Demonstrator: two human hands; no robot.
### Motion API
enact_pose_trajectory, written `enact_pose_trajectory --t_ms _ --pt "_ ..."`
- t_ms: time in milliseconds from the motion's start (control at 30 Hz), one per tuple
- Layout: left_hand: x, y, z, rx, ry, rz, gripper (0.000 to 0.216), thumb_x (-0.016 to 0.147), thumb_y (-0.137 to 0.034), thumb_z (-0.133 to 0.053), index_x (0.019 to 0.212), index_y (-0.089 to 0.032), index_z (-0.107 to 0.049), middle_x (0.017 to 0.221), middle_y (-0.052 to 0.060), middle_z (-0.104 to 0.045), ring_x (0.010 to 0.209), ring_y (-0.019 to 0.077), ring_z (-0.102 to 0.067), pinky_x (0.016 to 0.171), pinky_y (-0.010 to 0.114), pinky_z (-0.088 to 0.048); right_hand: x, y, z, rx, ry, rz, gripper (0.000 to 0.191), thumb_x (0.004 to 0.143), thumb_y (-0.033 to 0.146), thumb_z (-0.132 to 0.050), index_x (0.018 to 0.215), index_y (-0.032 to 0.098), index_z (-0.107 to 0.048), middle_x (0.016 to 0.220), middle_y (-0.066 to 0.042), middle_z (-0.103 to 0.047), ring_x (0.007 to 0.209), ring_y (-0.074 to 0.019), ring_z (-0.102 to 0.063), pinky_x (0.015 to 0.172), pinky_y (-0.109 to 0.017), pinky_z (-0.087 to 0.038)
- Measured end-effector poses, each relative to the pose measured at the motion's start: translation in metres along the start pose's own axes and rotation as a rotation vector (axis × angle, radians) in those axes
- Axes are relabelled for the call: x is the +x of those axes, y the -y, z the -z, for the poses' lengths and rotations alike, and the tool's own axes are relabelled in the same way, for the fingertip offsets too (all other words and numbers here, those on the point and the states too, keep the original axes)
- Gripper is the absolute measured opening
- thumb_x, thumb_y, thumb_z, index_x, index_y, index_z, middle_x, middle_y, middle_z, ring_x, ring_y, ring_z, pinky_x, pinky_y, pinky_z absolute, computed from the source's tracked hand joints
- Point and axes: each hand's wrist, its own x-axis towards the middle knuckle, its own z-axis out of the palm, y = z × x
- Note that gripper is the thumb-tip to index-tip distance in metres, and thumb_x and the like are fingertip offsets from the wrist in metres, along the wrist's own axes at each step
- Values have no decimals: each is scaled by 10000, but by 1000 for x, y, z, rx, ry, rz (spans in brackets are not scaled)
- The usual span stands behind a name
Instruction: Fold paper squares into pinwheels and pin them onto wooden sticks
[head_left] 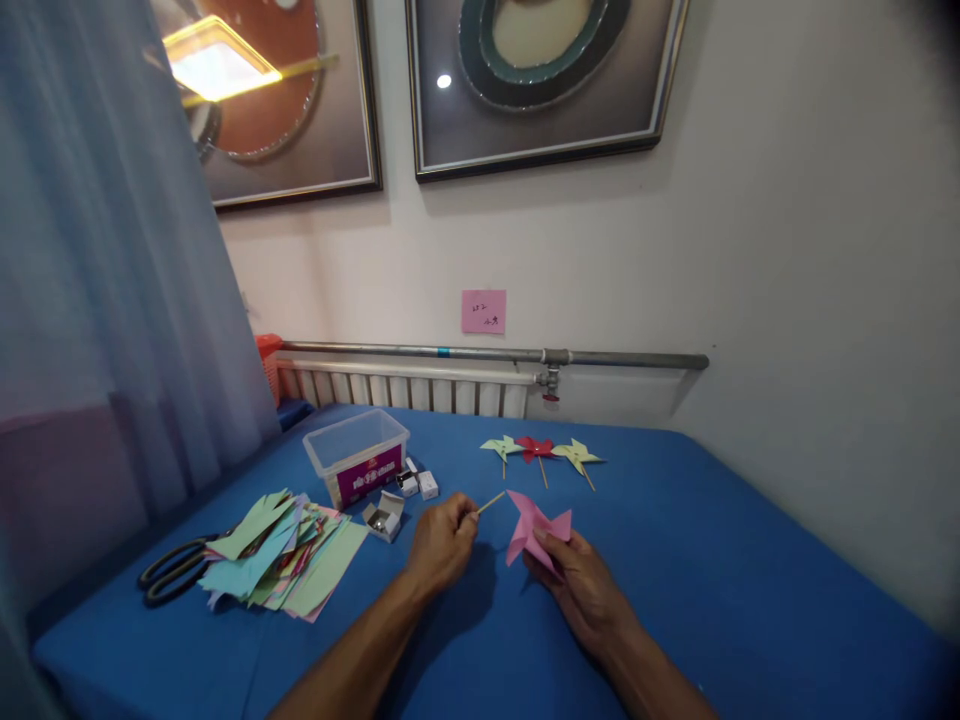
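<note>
A blue table stands against a white wall bearing framed pictures, and over its middle the right hand grips a pink paper pinwheel while the left hand, fisted, pinches a thin wooden stick just beside it.

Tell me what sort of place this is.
Likely a room at home, used for paper craft: framed wall pictures, a white ribbed radiator, a blue-covered table with a pile of coloured paper.
</note>
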Motion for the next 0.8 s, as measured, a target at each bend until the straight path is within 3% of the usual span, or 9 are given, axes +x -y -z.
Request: enact_pose_trajectory --t_ms 400,800 --pt "-9 -3 -26 -122 172 -11 194 888 -210 -465 745 -184 -594 671 -15 -583 661 143 -533 630 253 -341 1 -12 -10 -9 12 45 459 537 426 -952 857 185 -728 814 -39 -758 807 -236 -715 728 -334 -561" --pt "-6 0 -23 -143 192 26 184 854 -215 -481 725 -175 -605 644 -25 -559 626 131 -491 600 253 -321 4 -14 -9 -31 -15 75 410 566 411 -918 857 197 -724 815 -29 -748 775 -213 -689 710 -321 -543"
